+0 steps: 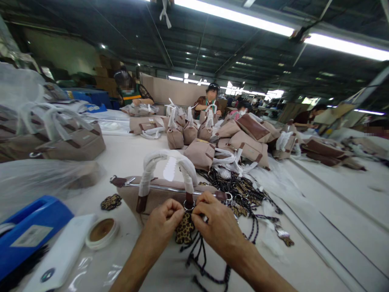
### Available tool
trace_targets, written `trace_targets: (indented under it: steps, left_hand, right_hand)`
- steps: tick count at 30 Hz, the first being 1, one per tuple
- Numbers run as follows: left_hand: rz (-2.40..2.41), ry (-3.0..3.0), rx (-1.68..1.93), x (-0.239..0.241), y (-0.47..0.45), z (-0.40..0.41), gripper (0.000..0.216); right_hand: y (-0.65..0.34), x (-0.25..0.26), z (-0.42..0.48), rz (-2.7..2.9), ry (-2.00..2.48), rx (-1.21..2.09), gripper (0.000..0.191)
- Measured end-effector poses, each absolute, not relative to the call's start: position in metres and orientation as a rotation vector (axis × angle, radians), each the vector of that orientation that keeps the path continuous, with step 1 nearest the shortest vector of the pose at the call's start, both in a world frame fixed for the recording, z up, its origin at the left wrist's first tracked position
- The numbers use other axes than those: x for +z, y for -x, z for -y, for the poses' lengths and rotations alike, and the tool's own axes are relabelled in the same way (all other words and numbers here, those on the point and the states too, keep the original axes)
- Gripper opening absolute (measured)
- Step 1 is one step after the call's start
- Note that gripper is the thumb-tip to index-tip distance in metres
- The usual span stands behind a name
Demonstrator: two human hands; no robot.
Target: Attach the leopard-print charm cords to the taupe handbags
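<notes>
We found the beige bag (130, 198) on the worktop (118, 146) before us. The left hand (167, 221) and right hand (217, 223) pinched the metal ring (189, 206) at its wrapped handle's (189, 174) base; we recorded a leopard-print charm (184, 231) hanging between them.

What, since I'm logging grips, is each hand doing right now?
Left hand: pinched closed beside the metal ring and leopard-print charm; what it grips is hidden.
Right hand: closed at the ring's other side; exactly what it holds cannot be told.
</notes>
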State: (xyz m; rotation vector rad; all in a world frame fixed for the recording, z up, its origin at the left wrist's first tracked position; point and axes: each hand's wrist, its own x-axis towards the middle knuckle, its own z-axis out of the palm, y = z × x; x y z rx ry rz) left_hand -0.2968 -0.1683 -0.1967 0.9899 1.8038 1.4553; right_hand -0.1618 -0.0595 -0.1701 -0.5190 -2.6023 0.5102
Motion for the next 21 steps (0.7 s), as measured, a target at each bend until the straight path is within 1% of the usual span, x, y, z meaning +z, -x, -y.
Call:
trace_targets:
  steps: [3, 6, 12, 15, 17, 19, 21]
  left_hand:
    - [-1.756, -0.991, 1.386, -0.197, 0.3, 0.169, 0.019]
    - [-1.741, -1.027, 1.336, -0.195, 0.302, 0.17, 0.02]
    - [-1.839, -1.147, 1.358, -0.186, 0.301, 0.169, 0.015]
    - [-2.009, -1.204, 1.411, -0.182, 0.296, 0.176, 0.015]
    - [-2.079, -1.161, 1.558, -0.18, 0.291, 0.182, 0.014]
    - [-1.938, -1.038, 1.763, -0.177, 0.286, 0.187, 0.015]
    - [-1.64, -0.891, 1.881, -0.175, 0.283, 0.187, 0.019]
  right_hand:
    - [0.161, -0.171, 0.06, 2.614, 0.511, 0.491, 0.018]
    - [0.161, -0.173, 0.06, 2.598, 0.519, 0.492, 0.018]
    - [0.161, -0.175, 0.063, 2.563, 0.515, 0.563, 0.02]
    - [0.158, -0.172, 0.059, 2.444, 0.484, 0.75, 0.013]
    - [0.156, -0.167, 0.055, 2.334, 0.531, 0.953, 0.01]
    - [0.155, -0.161, 0.051, 2.219, 0.631, 1.21, 0.009]
    - [0.156, -0.155, 0.048, 2.137, 0.714, 1.398, 0.014]
